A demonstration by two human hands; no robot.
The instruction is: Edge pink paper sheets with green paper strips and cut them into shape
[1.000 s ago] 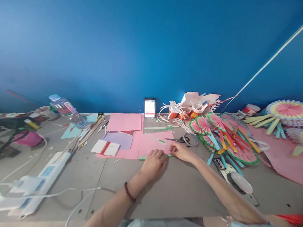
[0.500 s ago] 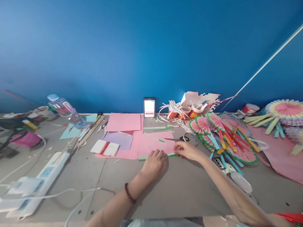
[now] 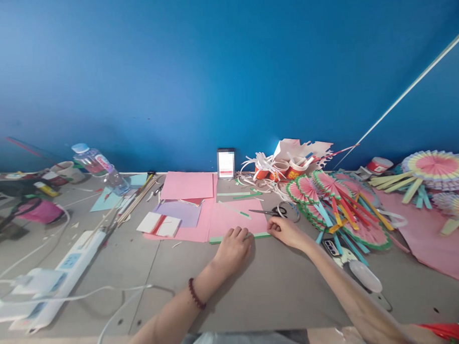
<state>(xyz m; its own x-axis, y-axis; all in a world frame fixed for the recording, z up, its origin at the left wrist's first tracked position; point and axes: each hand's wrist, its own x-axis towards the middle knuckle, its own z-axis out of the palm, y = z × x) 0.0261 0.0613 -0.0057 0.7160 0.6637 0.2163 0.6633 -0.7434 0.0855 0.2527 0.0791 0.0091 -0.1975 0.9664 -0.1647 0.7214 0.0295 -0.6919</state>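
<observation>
A pink sheet (image 3: 231,217) lies on the grey table with a green strip (image 3: 221,239) along its near edge. My left hand (image 3: 235,246) rests with curled fingers on the strip and the sheet's near edge, pressing them down. At the strip's right end, my right hand (image 3: 286,230) is closed in a pinch at the sheet's near right corner; what its fingertips hold is too small to make out. Black-handled scissors (image 3: 278,211) lie just beyond my right hand. A thin green and white strip (image 3: 234,210) lies across the pink sheet.
Pleated paper fans (image 3: 338,198) lie to the right, near a phone (image 3: 331,246). Red cups (image 3: 280,170) stand at the wall beside a propped screen (image 3: 226,164). Leftward are a tilted bottle (image 3: 105,166), a white box (image 3: 159,224) and a power strip (image 3: 69,268).
My right hand has moved slightly to the right along the green strip, uncovering more of it. My left hand has stayed in place.
</observation>
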